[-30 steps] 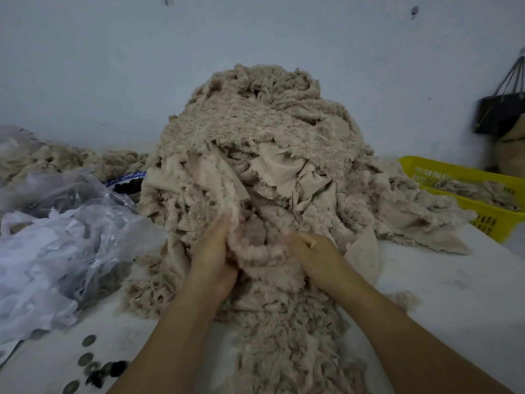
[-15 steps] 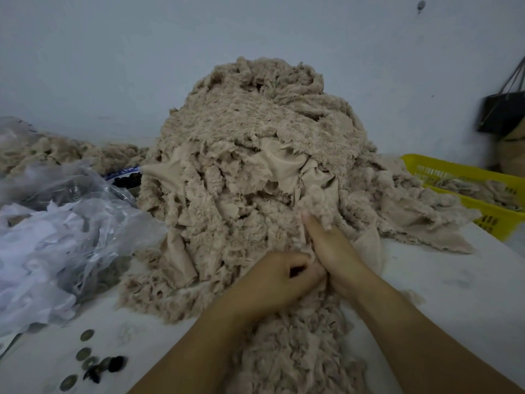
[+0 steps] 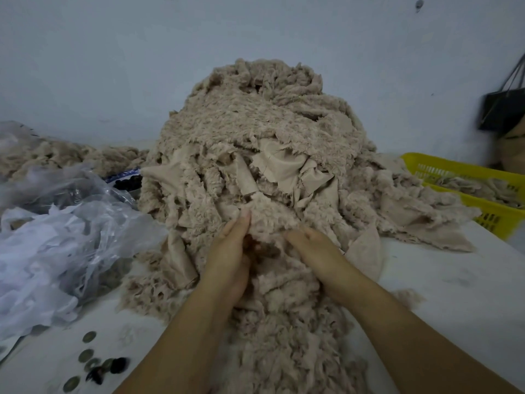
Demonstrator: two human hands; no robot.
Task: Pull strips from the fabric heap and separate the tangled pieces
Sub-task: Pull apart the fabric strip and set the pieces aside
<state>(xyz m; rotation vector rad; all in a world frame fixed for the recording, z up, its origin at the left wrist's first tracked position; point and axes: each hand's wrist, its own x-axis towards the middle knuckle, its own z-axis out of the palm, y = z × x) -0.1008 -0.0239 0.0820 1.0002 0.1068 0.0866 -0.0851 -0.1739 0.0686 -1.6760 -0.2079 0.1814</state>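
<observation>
Two bare hands work at the front of a tall heap of beige fleece strips and scraps [image 3: 255,132], which is piled on a white tabletop [image 3: 454,285] against a pale grey wall [image 3: 113,66]. The heap rises in the middle of the view and spills down toward us between our forearms, with smooth tan backing cloth showing among the fluffy pieces.

Our left hand [image 3: 230,251] stands edge-on against a fluffy clump at the foot of the heap, fingers [image 3: 245,218] stretched upward along it. The thumb is hidden behind the fabric, so we cannot tell whether this hand pinches the clump or only presses on it. Our right hand [image 3: 315,251] lies just beside it, back upward, its fingers fairly straight and resting flat on the same tangle without clasping anything. A dark gap shows in the fleece between the two hands.

To the left, crumpled clear plastic bags [image 3: 71,223] touch the side of the heap, and a lower mound of the same beige fleece [image 3: 56,157] lies behind them. Several round flat discs [image 3: 88,356], some pale and some dark, sit on the tabletop near our left forearm. On the right, a yellow slotted plastic basket [image 3: 466,177] holds more beige scraps, and a black bag with thin handles [image 3: 502,109] hangs by the wall.
</observation>
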